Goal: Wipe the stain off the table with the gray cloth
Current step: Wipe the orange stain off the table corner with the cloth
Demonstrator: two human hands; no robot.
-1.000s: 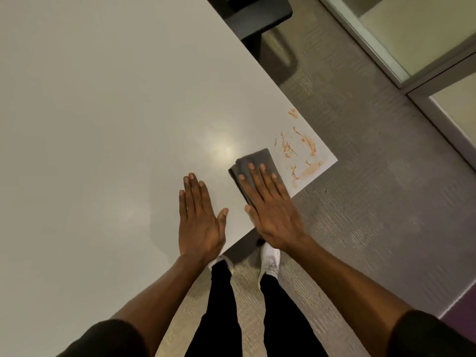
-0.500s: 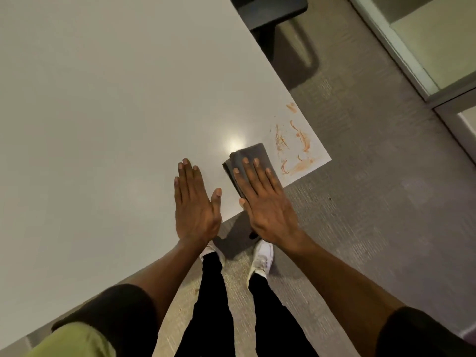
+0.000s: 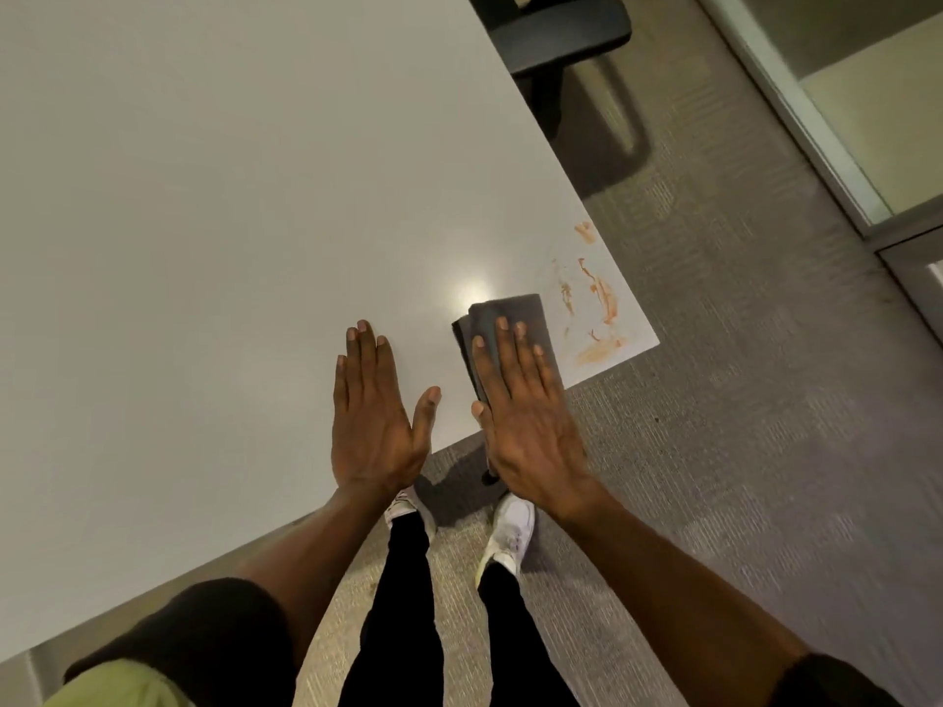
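A folded gray cloth (image 3: 515, 313) lies on the white table (image 3: 229, 196) near its front right corner. My right hand (image 3: 525, 415) presses flat on the cloth, fingers straight and close together, palm over the table's front edge. Orange-brown stain smears (image 3: 599, 318) streak the corner just right of the cloth, untouched by it. My left hand (image 3: 375, 415) rests flat on the bare table to the left of the cloth, fingers extended, holding nothing.
A black chair (image 3: 556, 28) stands by the table's right edge at the back. Grey carpet (image 3: 740, 426) spreads to the right and in front. My legs and white shoes (image 3: 510, 533) stand under the table's front edge. A glass partition frame (image 3: 796, 114) runs at the far right.
The view has shifted a little. Both hands stay flat in about the same places, and the cloth stays under my right hand beside the stain.
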